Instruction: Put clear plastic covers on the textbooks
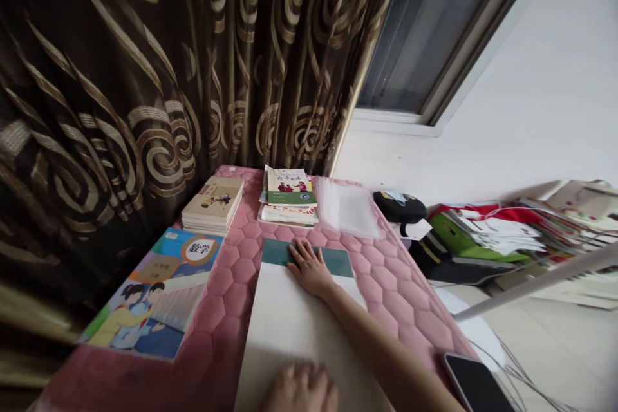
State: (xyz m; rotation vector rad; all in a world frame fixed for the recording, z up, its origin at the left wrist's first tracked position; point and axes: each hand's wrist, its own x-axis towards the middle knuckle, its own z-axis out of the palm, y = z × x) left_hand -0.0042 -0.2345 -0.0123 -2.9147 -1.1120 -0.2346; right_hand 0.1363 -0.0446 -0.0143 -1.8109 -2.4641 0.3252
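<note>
A long cream-white sheet (pixel 284 315) with a dark green band across its far end lies on the pink quilted cover. I cannot tell whether it is loose paper or an opened book. My right hand (pixel 311 268) presses palm down near the green band, its fingers spread. At the bottom edge of the view, my left hand (pixel 302 389) rests on the near part of the sheet; it is blurred and partly cut off, with nothing visible under its fingers. Left of the sheet lies a colourful textbook (pixel 159 293) with drawn children on its cover.
Behind the textbook sits a stack of beige books (pixel 214 205). A pile of booklets (pixel 290 193) and clear plastic covers (pixel 346 207) lie at the far end. A phone-like dark device (pixel 477 383) is at the near right edge. Bags and papers (pixel 502 232) crowd the right side.
</note>
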